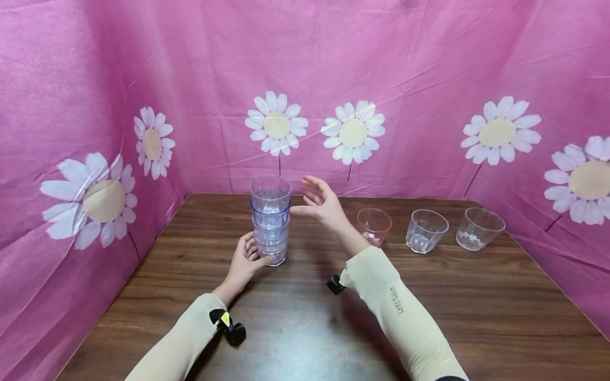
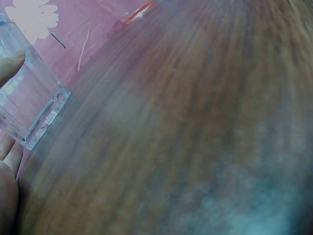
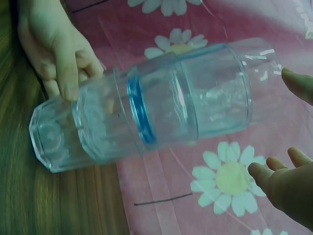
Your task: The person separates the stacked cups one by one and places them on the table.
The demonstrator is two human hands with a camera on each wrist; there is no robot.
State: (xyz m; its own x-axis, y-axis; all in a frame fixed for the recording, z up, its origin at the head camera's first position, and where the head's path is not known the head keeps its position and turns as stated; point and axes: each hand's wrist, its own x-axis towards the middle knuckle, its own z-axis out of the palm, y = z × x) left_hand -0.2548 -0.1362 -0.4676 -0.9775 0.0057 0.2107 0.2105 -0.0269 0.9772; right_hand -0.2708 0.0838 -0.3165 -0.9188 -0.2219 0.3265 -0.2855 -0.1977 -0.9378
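A stack of several clear tumblers (image 1: 270, 222) stands upright on the table, some with blue-tinted rims. My left hand (image 1: 245, 262) holds its lowest part, the thumb in front and the fingers round the far side; the right wrist view shows this left hand (image 3: 61, 54) too. In the left wrist view the thumb lies against the bottom tumbler (image 2: 36, 93). Beside the stack's upper part is my right hand (image 1: 321, 203), fingers spread and relaxed, holding nothing. Its thumb is close to the top tumbler (image 3: 261, 81); whether they touch I cannot tell.
To the right stand an orange-tinted tumbler (image 1: 374, 225), partly behind my right forearm, and two clear ones, a nearer tumbler (image 1: 426, 231) and a farther tumbler (image 1: 478, 229). A pink cloth (image 1: 314, 63) with daisies rises behind the wooden table (image 1: 295, 328) and along its sides.
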